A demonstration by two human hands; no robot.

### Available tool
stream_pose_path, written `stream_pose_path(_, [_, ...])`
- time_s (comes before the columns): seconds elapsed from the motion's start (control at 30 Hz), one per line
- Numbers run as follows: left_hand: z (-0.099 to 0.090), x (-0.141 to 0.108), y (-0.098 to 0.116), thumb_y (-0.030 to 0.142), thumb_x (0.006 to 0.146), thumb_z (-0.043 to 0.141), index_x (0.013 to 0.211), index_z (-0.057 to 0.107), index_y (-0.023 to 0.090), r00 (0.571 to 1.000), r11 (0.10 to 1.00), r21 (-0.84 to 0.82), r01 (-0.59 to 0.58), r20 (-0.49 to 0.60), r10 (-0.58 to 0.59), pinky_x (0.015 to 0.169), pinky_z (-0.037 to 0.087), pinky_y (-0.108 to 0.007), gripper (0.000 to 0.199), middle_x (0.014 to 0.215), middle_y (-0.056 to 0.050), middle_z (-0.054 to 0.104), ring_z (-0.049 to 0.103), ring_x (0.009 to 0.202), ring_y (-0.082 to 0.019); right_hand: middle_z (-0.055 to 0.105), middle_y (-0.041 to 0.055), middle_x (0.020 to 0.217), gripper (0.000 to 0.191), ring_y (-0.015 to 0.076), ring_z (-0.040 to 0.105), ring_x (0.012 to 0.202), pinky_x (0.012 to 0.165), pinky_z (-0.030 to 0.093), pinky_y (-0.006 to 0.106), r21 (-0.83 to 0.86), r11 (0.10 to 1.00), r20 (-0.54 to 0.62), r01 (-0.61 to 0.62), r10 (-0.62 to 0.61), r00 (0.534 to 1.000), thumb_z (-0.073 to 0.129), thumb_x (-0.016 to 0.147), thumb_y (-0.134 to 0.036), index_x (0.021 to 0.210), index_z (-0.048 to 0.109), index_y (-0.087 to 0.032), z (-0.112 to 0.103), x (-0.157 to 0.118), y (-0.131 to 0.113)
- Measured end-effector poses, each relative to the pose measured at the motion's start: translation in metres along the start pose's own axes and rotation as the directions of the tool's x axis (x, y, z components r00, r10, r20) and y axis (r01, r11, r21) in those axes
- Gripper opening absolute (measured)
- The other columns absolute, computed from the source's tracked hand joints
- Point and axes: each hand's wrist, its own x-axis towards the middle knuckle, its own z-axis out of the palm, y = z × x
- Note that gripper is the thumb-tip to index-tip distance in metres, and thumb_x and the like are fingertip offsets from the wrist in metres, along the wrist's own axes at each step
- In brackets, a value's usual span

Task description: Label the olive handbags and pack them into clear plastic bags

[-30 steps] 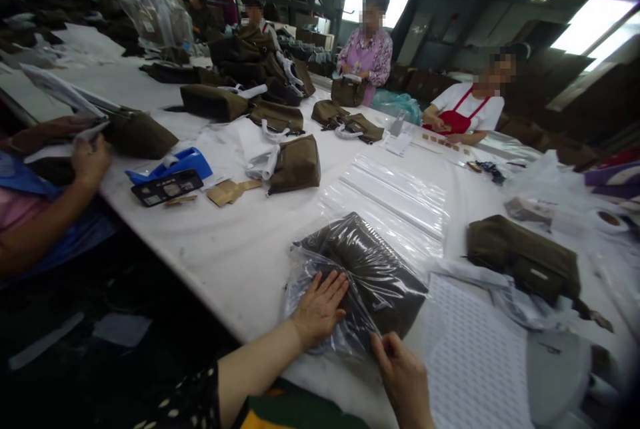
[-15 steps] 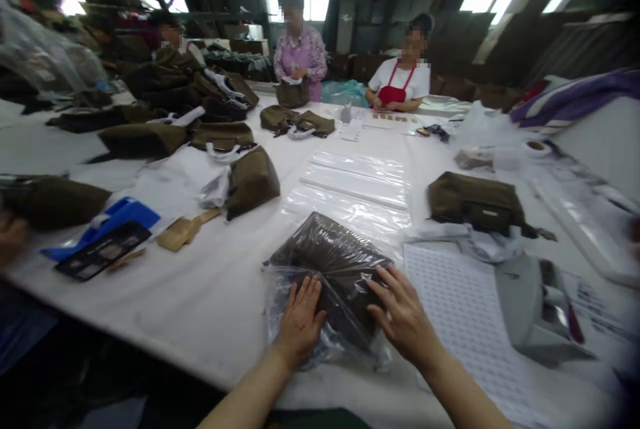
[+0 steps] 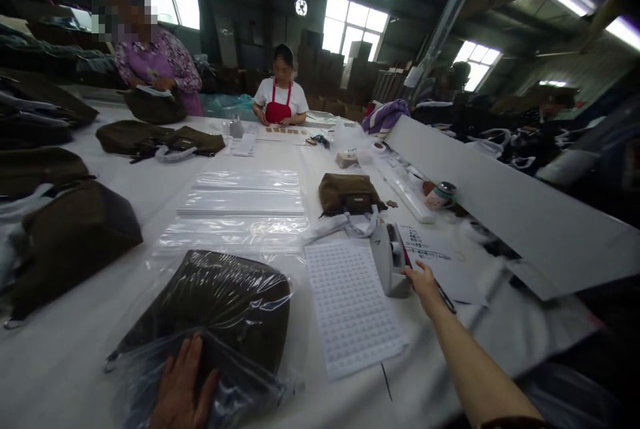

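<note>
A dark olive bag in clear plastic (image 3: 235,309) lies on the white table at the lower left of centre. My left hand (image 3: 183,389) rests flat on its near side, fingers slightly spread, pressing the plastic. At the right, my right hand (image 3: 424,286) is at the near right side of a grey tape dispenser (image 3: 383,259), its fingers bent at the edge. Whether they grip anything is too small to tell. Between the two hands lies a printed sheet of small labels (image 3: 353,302).
Flat clear plastic bags (image 3: 240,202) lie beyond the wrapped bag. An olive bag (image 3: 350,194) sits behind the dispenser, others at left. A pen (image 3: 445,297) lies near my right wrist. Two people stand or sit across the table. A white board (image 3: 500,209) slants at right.
The view has swung right. My right hand has left the wrapped bag and moved right to the tape dispenser. My left hand has stayed on the plastic.
</note>
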Motion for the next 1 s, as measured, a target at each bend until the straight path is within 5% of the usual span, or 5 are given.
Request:
stream_pose_path(0.33, [-0.006,0.008,0.009,0.035,0.089,0.041,0.143,0.016,0.018,1.0,1.0,0.007,-0.021,-0.002,0.021,0.105,0.03,-0.053,0.062,0.137,-0.013,0.042,0.037,0.127,-0.031,0.049,-0.0012,0.046,0.038,0.0103,0.032,0.038,0.041,0.024,0.026,-0.325,0.941,0.087,-0.092,0.127,0.988,0.063,0.05,-0.056,0.056,0.05,-0.021,-0.028,-0.045,0.022])
stream_pose_path(0.53, [-0.013,0.004,0.014,0.033,0.09,0.04,0.144,0.01,0.018,0.997,1.0,0.009,0.019,0.079,-0.019,0.105,0.031,-0.051,0.063,0.138,-0.012,0.041,0.034,0.129,-0.028,0.055,0.0016,0.05,0.033,0.0187,0.05,0.056,0.055,0.034,0.03,-0.557,0.816,0.405,0.153,0.106,0.908,0.067,0.054,-0.052,0.053,0.061,-0.019,-0.014,-0.064,-0.039])
stream_pose_path(0.63, [-0.022,0.005,0.021,0.029,0.091,0.04,0.144,0.001,0.018,0.987,0.998,-0.008,0.06,0.149,-0.058,0.106,0.03,-0.05,0.067,0.14,-0.012,0.039,0.03,0.132,-0.026,0.054,0.001,0.056,0.037,0.0151,0.047,0.057,0.055,0.036,0.027,-0.425,0.827,0.731,0.369,0.073,0.678,0.06,0.065,-0.053,0.062,0.062,-0.017,0.056,-0.106,-0.09])
stream_pose_path(0.83, [-0.03,0.004,0.024,0.029,0.089,0.044,0.143,0.0,0.016,0.972,0.983,-0.112,0.143,0.203,-0.118,0.109,0.025,-0.05,0.071,0.142,-0.012,0.034,0.026,0.134,-0.025,0.054,-0.0021,0.054,0.031,0.0095,0.048,0.051,0.049,0.036,0.021,-0.044,0.675,0.962,0.736,0.227,-0.151,0.058,0.072,-0.047,0.067,0.062,-0.017,0.219,-0.252,-0.153])
stream_pose_path(1.0, [-0.032,-0.002,0.024,0.029,0.088,0.046,0.143,-0.002,0.012,0.976,0.97,-0.178,0.167,0.167,-0.137,0.109,0.025,-0.05,0.075,0.142,-0.014,0.035,0.026,0.133,-0.025,0.067,0.0095,0.075,0.022,0.0225,0.063,0.074,0.065,0.045,0.029,0.092,0.038,0.968,0.995,0.233,-0.098,0.064,0.072,-0.037,0.075,0.065,-0.016,0.284,-0.323,-0.142])
